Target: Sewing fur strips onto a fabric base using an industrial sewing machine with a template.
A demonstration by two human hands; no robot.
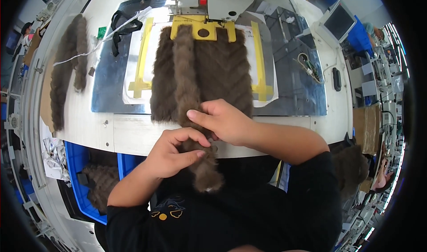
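A long brown fur strip [186, 80] runs from under the yellow clamp plate [203, 22] down toward my body, its fluffy end hanging past the table edge. My right hand [224, 120] pinches the strip from the right, thumb on top, just below the larger fur panel. Lower down, my left hand [178, 152] grips the same strip between thumb and fingers. Beneath the strip lies a wide brown fur panel [222, 74] with a chevron pattern. Its top edge sits under the plate, below the sewing machine head [233, 2].
Yellow tape [260, 65] borders a white sheet under the panel on a shiny metal plate [293, 96]. More fur pieces [64, 74] lie at the left. A blue bin [82, 196] holding fur stands below the table. A monitor [339, 22] is at the far right.
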